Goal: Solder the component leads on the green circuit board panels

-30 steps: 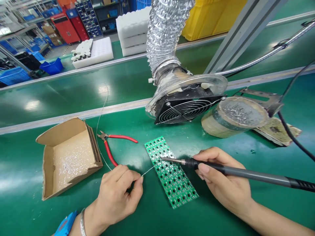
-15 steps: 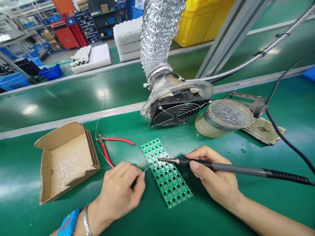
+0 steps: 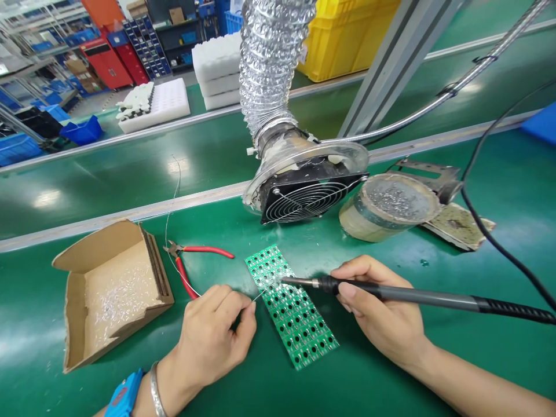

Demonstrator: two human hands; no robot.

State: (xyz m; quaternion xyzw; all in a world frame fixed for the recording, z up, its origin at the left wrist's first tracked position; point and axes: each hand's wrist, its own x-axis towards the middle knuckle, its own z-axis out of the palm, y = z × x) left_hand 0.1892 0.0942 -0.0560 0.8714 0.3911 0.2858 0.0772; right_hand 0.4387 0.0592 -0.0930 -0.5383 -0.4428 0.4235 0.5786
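A long green circuit board with rows of black round holes lies on the green bench. My right hand grips a soldering iron, its tip over the upper middle of the board; whether it touches cannot be told. Between the thumb and forefinger of my left hand is pinched a thin solder wire, its end close to the iron's tip. The wire's long tail runs back behind my hand, past the red-handled cutters. A faint wisp of smoke rises above the board.
An open cardboard box with small wire clippings stands at left. A fume extractor fan on a foil duct hangs behind the board. Right of it are a tub of metal bits, a soldering sponge and the iron's cable.
The iron's tip has shifted slightly right relative to the board, and the wire's end has drawn back a little from it. The whole view has moved slightly. Both grips are unchanged.
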